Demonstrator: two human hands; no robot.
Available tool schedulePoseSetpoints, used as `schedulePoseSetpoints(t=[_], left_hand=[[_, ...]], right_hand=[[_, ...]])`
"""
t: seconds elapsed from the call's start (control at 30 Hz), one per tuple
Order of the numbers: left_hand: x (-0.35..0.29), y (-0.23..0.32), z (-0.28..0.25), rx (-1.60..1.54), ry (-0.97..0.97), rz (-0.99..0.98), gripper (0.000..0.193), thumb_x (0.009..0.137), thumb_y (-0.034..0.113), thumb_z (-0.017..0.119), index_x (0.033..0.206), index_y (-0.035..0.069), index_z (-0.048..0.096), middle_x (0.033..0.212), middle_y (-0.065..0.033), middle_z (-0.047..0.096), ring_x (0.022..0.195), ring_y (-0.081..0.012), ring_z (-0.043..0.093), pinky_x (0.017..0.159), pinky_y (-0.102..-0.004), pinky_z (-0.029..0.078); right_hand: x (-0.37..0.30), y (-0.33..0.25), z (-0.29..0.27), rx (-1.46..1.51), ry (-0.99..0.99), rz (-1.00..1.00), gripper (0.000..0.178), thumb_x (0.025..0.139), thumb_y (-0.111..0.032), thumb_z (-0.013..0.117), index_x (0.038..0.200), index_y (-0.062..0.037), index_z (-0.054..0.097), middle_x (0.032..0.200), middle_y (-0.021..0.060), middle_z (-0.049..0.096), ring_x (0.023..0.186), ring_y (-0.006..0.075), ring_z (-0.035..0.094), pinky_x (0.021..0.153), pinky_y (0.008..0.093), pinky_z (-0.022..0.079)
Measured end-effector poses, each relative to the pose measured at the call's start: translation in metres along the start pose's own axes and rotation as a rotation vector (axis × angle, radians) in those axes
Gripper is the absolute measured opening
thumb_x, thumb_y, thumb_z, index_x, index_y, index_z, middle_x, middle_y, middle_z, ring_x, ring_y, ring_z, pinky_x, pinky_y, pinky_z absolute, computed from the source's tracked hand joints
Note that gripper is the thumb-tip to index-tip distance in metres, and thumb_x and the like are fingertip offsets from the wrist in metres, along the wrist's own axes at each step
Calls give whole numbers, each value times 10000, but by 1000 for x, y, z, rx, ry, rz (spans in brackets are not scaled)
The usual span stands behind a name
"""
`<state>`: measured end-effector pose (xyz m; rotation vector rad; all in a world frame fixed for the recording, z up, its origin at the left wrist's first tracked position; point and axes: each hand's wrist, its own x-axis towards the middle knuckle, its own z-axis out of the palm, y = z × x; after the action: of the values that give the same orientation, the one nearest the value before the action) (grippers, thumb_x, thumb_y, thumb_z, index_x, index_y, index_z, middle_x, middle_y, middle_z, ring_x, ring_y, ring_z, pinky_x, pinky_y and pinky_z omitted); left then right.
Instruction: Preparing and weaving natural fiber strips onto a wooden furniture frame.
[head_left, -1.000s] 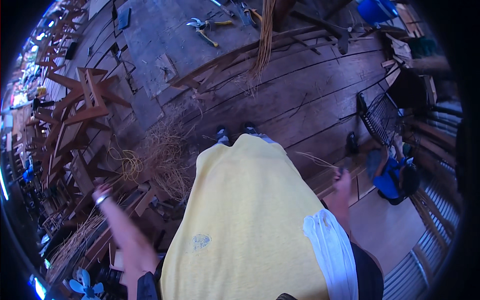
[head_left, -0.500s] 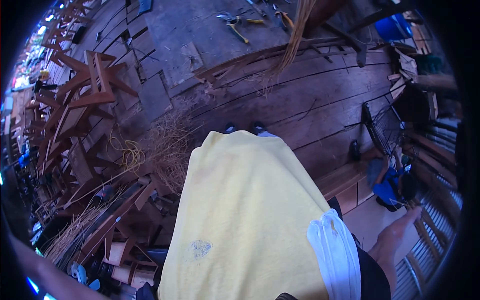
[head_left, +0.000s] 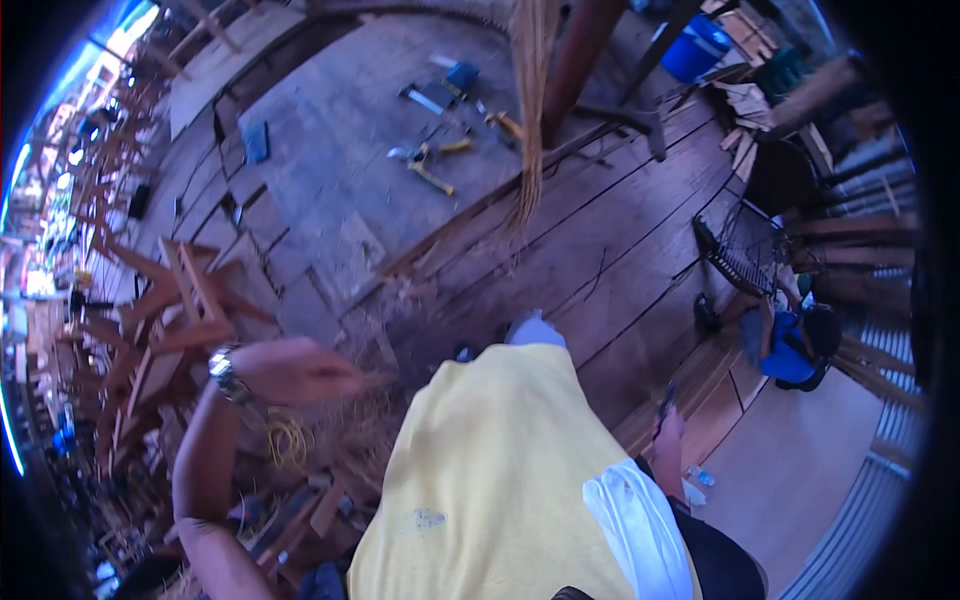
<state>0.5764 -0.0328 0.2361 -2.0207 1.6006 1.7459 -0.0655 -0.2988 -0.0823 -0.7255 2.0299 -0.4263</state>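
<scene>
Above floorboards [head_left: 640, 225], blurred left hand [head_left: 300, 371], right hand [head_left: 669, 430] holding unclear dark object [head_left: 667, 398]

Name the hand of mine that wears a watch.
Your left hand: a silvery watch circles its wrist, while none shows on the right hand, which holds a dark object.

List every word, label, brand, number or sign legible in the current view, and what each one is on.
No text can be read.
Yellow shirt: its grey-blue patch is too blurred to tell whether it holds lettering.
Silvery wristband on the left arm: no marks readable.
Dark tool in the right hand: too small and blurred.
Blue bucket: no lettering discernible.
</scene>
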Motion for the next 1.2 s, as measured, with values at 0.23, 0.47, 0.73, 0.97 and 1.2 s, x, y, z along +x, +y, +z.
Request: schedulePoseSetpoints(t=[0.23,0.47,0.73,0.97,1.2], left_hand=[[76,48,-197,-126,655,557,179,940,127,549,1068,29,628,895,-32,672,779,-107,588,727,-267,475],[122,110,-449,292,1538,722,303,946,300,582,1097,59,685,973,-10,691,841,-94,611,785,-247,476],[154,206,-555,121,1593,593,531,840,525,637,1141,90,678,1156,-127,662,974,-263,652,884,-382,499],[218,216,-620,98,1586,283,446,840,449,670,1092,82,700,975,-140,701,890,-231,652,795,-374,504],[217,144,-694,-485,1381,569,437,777,327,792,1120,77,683,882,33,688,582,-9,502,458,-191,371]], right_hand=[[20,89,-49,101,123,201,290,927,-357,504,780,-115,566,512,34,470,355,164,450,313,295,305],[-10,61,-49,332,212,130,307,959,-369,466,830,-107,565,512,32,464,342,159,438,297,289,309],[-5,71,-49,279,301,114,274,953,-321,467,853,-86,566,560,59,506,341,176,434,295,302,318],[31,119,-62,292,201,-40,243,938,-245,477,835,-41,558,625,73,557,360,186,454,317,331,361],[23,53,-23,291,194,131,264,950,-297,486,893,-47,547,619,101,559,340,189,450,296,316,342]])
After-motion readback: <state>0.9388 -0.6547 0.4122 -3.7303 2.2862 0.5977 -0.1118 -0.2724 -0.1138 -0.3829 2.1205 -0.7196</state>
